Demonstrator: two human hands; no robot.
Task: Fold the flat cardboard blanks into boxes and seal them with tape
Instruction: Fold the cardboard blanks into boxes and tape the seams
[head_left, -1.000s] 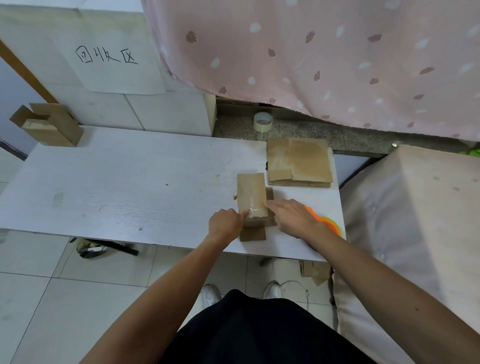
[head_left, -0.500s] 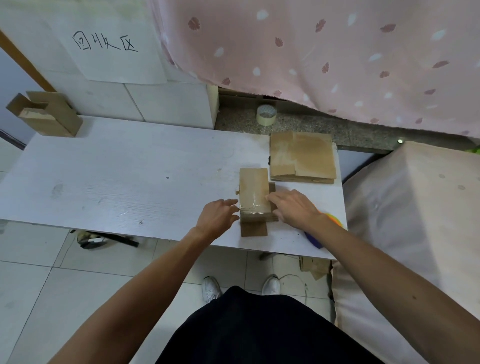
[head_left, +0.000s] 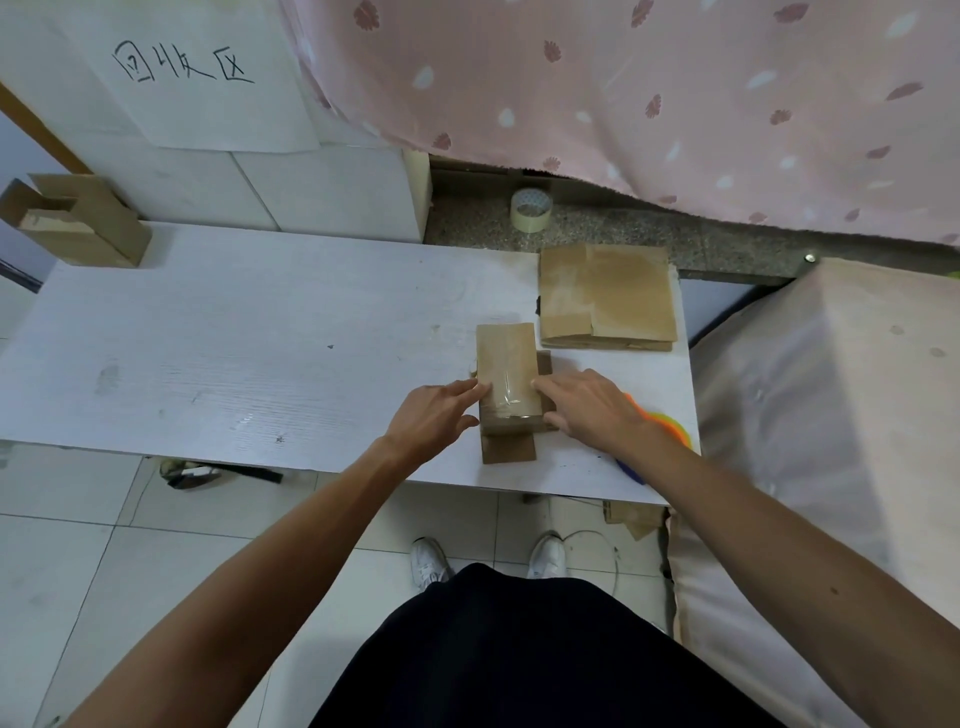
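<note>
My left hand (head_left: 431, 415) and right hand (head_left: 587, 410), fingers straight, press either side of the small brown cardboard box (head_left: 506, 358) at the front edge of the white table (head_left: 260, 353). Clear tape (head_left: 508, 400) crosses its top, 1 flap lies unsealed, and the stack of flat brown blanks (head_left: 608, 296) waits behind.

A white counter (head_left: 208, 353) stands by the wall. Behind it hangs a pink curtain (head_left: 623, 78) with little leaves on it, over a grey stone ledge (head_left: 623, 228). A sheet of paper (head_left: 208, 104) with black writing is on the wall at the left. A bright orange thing (head_left: 670, 423), partly hidden, lies at the counter's right edge. Two white shoes (head_left: 428, 564) stand on the tiled floor (head_left: 78, 545).
</note>
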